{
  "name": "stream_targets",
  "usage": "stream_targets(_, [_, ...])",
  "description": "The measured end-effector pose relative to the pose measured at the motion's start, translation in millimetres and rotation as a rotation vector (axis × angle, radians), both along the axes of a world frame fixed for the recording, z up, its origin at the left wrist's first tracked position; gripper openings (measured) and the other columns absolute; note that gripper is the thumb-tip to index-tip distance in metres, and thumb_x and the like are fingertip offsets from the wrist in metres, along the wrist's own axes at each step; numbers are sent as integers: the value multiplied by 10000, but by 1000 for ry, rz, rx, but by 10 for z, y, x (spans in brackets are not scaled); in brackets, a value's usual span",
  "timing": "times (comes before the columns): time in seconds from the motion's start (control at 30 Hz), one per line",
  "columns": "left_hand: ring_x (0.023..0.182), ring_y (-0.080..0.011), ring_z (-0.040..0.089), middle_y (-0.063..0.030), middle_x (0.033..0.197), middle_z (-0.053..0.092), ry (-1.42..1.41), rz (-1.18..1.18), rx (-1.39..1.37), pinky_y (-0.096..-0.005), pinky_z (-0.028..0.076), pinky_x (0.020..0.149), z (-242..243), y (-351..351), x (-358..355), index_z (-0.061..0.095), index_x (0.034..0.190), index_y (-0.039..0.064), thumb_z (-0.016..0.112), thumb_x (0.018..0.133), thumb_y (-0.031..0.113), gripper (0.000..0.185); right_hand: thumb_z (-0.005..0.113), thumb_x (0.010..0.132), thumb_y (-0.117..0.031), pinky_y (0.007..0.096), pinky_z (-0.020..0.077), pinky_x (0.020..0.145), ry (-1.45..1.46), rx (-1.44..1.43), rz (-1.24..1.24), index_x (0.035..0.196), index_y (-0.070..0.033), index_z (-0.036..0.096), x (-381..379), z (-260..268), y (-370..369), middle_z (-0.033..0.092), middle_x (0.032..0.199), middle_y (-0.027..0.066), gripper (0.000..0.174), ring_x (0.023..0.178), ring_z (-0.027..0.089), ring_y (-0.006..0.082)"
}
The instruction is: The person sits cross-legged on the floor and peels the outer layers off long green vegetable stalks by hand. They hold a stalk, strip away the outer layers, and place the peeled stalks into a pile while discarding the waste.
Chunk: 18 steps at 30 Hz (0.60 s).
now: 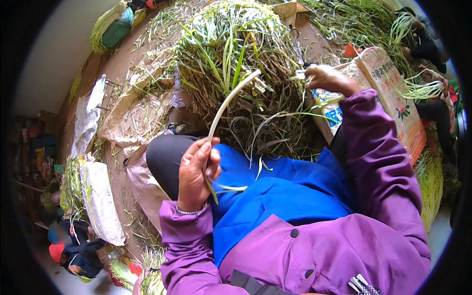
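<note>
My left hand (198, 167) is closed around a pale, curved plant stalk (225, 105), possibly a garlic scape. The stalk's thick whitish end points up and to the right, and a thin green end hangs below my fist. My right hand (330, 80) is blurred, at the right side of a large heap of leafy stalks (236, 55). Something whitish shows at its fingertips; whether they grip it is unclear. Loose strips of leaf (260, 167) lie on the blue apron (280, 195) over my lap.
Printed woven sacks (387, 84) stand at the right, close to my right forearm. More cut greens (343, 22) cover the floor behind the heap. On the left lie a white sack (103, 199) and a plastic sheet (147, 110). Other people sit at lower left (83, 254) and far right.
</note>
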<state>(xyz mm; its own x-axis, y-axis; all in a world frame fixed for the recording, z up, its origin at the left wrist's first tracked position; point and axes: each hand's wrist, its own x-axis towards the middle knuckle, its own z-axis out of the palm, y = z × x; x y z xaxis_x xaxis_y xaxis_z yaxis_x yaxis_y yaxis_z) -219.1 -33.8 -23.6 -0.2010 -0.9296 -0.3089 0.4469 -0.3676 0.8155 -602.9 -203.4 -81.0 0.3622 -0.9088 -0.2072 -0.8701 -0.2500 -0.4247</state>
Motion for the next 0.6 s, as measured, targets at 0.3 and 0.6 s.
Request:
stream_targets(0.3, [612, -39, 495, -29, 767, 640, -399, -16, -296, -175, 409, 576, 38, -427, -486, 602, 1063, -1, 539, 927, 142, 206, 547, 907, -372, 269, 479, 729, -1202, 419, 120, 1037, 3, 609, 1726, 521, 475, 635, 898, 66, 402, 818, 586, 116])
stream_targets(0.6, [1079, -140, 497, -94, 1093, 576, -314, 43, -377, -278, 390, 939, -173, -669, -60, 475, 1212, -43, 569, 912, 185, 389, 555, 849, -207, 352, 488, 576, -525, 2, 548, 871, -19, 601, 2128, 378, 483, 621, 691, 103, 195, 629, 617, 230])
